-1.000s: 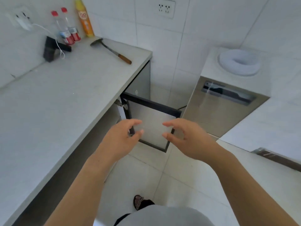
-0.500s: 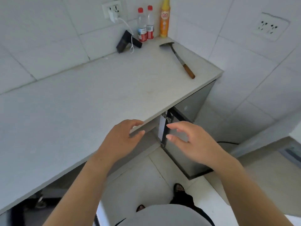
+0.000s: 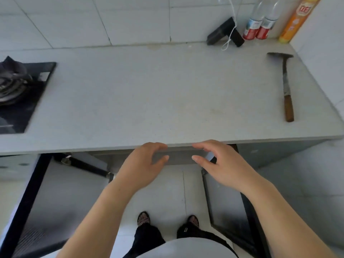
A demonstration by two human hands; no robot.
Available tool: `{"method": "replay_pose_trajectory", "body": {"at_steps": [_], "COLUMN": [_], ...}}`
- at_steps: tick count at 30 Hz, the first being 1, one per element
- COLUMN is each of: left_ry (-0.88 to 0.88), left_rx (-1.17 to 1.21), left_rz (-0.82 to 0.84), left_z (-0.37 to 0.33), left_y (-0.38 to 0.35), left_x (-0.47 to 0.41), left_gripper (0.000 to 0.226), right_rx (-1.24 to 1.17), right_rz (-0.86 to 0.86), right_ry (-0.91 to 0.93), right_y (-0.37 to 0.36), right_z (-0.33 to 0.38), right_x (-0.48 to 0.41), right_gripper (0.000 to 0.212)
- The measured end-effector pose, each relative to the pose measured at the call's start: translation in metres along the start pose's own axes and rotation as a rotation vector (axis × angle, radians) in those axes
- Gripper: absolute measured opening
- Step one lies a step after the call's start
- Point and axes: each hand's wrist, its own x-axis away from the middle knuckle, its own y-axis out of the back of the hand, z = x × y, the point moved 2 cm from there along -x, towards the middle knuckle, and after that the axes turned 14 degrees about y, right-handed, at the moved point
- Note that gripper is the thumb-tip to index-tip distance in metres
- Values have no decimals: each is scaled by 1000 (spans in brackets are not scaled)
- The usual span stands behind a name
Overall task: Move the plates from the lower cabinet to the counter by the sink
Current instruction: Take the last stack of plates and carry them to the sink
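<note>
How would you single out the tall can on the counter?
Look at the grey counter, then its far right corner by the tiled wall. The tall can stands rightmost there, beside two clear bottles; it alone is orange and yellow.

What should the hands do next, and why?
Probably bend and reach both hands down into the cabinet under the counter. The left hand and right hand hover empty at its edge, the left door and right door stand open, and no plates are in view.

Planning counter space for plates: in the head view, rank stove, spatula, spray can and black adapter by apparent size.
1. stove, though cropped.
2. spatula and spray can: similar, can cropped.
3. black adapter.
</note>
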Motion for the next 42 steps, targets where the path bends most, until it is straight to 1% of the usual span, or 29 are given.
{"method": "replay_pose_trajectory", "body": {"at_steps": [5, 9, 12, 15, 20, 24, 31, 35, 42], "left_ry": [77, 122, 113, 96, 80, 56, 31, 11, -55], "left_rx": [-11, 1, 0, -32, -62, -87, -103, -100, -64], "left_rz": [-8, 3, 24, 54, 70, 72, 35, -2, -62], "left_z": [12, 24, 31, 42, 65, 86, 121, 134, 157], "left_y": [-23, -35, -43, -52, -69, -83, -116, -146, -201], "left_x": [3, 3, 2, -5, -25, -38, -71, -103, -160], "left_gripper": [37, 36, 36, 37, 36, 37, 37, 38, 36], "right_rx": [8, -5, -14, -32, -39, -32, 3, 34, 92], "right_rz": [107, 140, 114, 86, 89, 47, -10, -35, -89], "right_ry": [38, 55, 46, -7, -72, -87, -57, -25, -26], "right_y": [-14, -30, -39, -51, -81, -103, -145, -174, -217], "right_z": [-19, -26, -31, -38, -56, -73, -110, -142, -202], "right_x": [-11, -15, -16, -14, -12, -17, -35, -50, -73], "right_gripper": [41, 39, 38, 36, 38, 36, 35, 35, 34]}}
